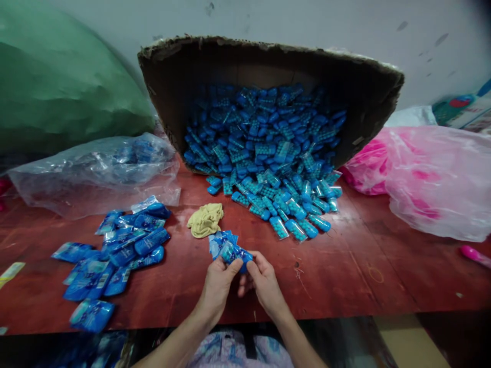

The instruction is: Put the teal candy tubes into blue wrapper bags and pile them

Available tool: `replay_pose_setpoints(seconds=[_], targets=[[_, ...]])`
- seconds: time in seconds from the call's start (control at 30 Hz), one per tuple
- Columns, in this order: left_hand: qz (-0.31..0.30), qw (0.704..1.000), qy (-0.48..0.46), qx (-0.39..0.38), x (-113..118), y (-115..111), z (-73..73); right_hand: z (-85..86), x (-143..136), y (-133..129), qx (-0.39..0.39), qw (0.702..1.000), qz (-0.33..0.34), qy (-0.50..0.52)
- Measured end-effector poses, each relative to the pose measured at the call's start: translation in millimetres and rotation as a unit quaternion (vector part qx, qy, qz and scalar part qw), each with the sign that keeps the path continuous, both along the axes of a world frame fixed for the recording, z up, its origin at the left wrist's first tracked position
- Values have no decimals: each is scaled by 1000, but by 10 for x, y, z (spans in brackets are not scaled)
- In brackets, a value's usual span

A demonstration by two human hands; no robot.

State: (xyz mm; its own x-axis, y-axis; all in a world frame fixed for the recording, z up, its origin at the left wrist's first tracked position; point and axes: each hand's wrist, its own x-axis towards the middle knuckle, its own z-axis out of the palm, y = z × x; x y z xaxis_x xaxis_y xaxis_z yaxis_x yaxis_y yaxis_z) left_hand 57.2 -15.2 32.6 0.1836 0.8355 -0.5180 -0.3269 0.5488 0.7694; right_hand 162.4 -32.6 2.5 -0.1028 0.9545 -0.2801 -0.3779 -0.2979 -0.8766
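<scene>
Near the table's front edge, my left hand and my right hand are closed on a small blue printed pack, with thumbs on top and fingers beneath. Just behind the pack lie several blue printed cards or sleeves, partly covered by it. A crumpled yellow cloth rests beside these. To the left is a loose pile of blue printed packs. Ahead, many clear-wrapped blue packs with turquoise balls spill onto the table from a cardboard box lying on its side.
The red table ends just in front of me. A clear plastic bag with blue contents lies at left, before a big green sack. Pink items in a clear bag and a pink-handled object are at right.
</scene>
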Motion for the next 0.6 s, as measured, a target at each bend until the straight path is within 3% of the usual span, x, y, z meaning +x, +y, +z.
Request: replay_pose_setpoints(seconds=[0.1,0.27,0.43,0.6], targets=[[-18,998,-48,-26,-81,52,54,10,54,25,-23,1000,15,-14],[-15,994,-81,-69,-182,137,85,32,93,88,6,999,-9,-34],[-45,990,-98,-91,-195,131,45,21,97,102,30,998,9,-51],[-23,989,-113,-95,-151,79,58,-20,67,83,53,997,-15,-55]])
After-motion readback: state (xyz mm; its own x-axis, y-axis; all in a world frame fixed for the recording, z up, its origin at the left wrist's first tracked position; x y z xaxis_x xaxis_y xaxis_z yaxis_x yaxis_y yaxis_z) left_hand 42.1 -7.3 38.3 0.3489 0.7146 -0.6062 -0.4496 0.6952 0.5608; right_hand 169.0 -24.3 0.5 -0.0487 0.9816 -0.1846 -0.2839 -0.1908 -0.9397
